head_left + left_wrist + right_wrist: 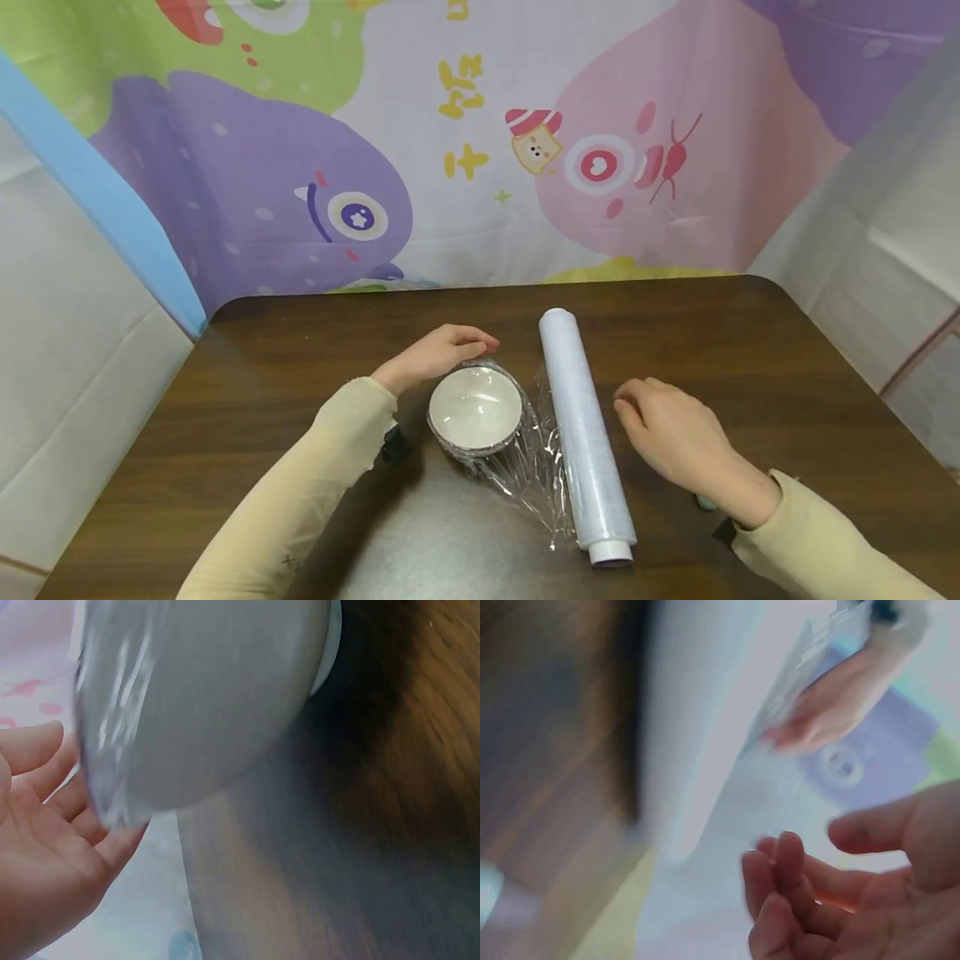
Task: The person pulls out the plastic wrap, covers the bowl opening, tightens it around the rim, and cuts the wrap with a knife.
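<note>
A white bowl [476, 408] stands on the table with clear plastic wrap [528, 467] over its top and bunched down its right side. My left hand [438, 357] is at the bowl's far left rim, fingers relaxed and reaching over the edge; in the left wrist view the fingers lie right beside the film-covered rim [112, 772]. To the right of the bowl lies a long roll of plastic wrap [585, 433], its loose film trailing toward the bowl. My right hand [675, 433] hovers just right of the roll, fingers loosely bent and holding nothing.
The dark wooden table [300, 333] has rounded far corners. Behind it hangs a cartoon-printed cloth [480, 225], and pale fabric [75, 375] hangs at the left side. Under the right wrist, a small light-green thing [706, 502] shows in part.
</note>
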`<state>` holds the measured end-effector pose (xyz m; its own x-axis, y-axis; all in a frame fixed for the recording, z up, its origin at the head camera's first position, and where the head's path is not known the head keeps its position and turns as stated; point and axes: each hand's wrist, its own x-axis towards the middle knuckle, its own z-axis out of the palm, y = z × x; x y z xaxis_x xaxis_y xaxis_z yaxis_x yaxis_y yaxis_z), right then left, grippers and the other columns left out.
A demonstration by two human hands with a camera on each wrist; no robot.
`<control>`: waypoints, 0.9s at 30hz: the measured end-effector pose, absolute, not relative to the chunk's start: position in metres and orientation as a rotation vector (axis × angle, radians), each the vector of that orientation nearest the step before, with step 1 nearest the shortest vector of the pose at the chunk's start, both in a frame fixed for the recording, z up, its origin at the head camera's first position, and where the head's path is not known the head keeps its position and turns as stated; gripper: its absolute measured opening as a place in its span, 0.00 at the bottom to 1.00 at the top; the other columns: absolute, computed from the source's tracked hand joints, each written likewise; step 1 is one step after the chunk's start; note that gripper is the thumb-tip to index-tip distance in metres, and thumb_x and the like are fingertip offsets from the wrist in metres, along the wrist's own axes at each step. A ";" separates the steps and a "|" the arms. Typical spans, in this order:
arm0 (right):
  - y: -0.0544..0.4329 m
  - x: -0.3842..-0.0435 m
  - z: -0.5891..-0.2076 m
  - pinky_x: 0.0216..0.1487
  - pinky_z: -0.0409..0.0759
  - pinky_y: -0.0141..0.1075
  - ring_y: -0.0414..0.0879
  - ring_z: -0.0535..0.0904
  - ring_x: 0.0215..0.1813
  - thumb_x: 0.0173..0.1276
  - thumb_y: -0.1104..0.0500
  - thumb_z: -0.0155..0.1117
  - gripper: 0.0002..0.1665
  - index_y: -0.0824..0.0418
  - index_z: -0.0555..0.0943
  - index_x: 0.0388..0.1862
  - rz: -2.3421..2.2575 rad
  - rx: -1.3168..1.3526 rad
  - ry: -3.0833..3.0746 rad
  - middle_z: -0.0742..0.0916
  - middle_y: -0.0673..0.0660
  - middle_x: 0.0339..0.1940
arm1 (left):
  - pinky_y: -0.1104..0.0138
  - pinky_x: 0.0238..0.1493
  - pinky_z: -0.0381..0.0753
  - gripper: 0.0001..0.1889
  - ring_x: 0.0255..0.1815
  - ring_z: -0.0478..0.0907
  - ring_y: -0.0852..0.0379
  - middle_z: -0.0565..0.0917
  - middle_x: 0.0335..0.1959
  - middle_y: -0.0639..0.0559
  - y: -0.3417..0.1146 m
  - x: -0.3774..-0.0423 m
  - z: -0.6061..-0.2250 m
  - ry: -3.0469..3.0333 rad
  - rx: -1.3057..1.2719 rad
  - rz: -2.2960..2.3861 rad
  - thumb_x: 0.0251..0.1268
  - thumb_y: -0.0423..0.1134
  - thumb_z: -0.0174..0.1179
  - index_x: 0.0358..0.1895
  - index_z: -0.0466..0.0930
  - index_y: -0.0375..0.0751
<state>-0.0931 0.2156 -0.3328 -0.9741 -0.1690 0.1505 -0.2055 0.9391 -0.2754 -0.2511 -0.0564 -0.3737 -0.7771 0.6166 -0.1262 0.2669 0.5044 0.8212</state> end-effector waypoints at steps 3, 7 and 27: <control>0.194 -0.097 -0.326 0.46 0.73 0.51 0.51 0.79 0.42 0.67 0.60 0.51 0.15 0.65 0.77 0.48 0.773 0.356 -2.944 0.83 0.59 0.42 | 0.59 0.61 0.66 0.17 0.59 0.71 0.53 0.78 0.54 0.47 -0.053 -0.249 -0.376 2.329 0.752 1.146 0.69 0.41 0.46 0.56 0.74 0.39; 0.171 -0.102 -0.326 0.51 0.73 0.48 0.56 0.75 0.53 0.68 0.62 0.48 0.20 0.69 0.70 0.56 1.303 0.295 -2.980 0.79 0.65 0.52 | 0.58 0.62 0.65 0.17 0.59 0.70 0.53 0.78 0.54 0.48 -0.051 -0.246 -0.379 2.306 0.751 1.127 0.70 0.41 0.45 0.55 0.75 0.39; 0.127 -0.109 -0.347 0.67 0.38 0.58 0.67 0.40 0.70 0.60 0.69 0.42 0.38 0.80 0.41 0.66 2.378 -0.196 -2.722 0.51 0.78 0.67 | 0.57 0.63 0.61 0.17 0.61 0.68 0.52 0.77 0.54 0.47 -0.053 -0.236 -0.392 2.321 0.651 1.209 0.72 0.42 0.41 0.51 0.78 0.42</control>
<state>-0.1088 0.1272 -0.3471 -0.8824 -0.2252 -0.4130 0.3791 0.1796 -0.9078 -0.2361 -0.0531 -0.3924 -0.7916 0.5884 -0.1645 0.2026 0.5068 0.8379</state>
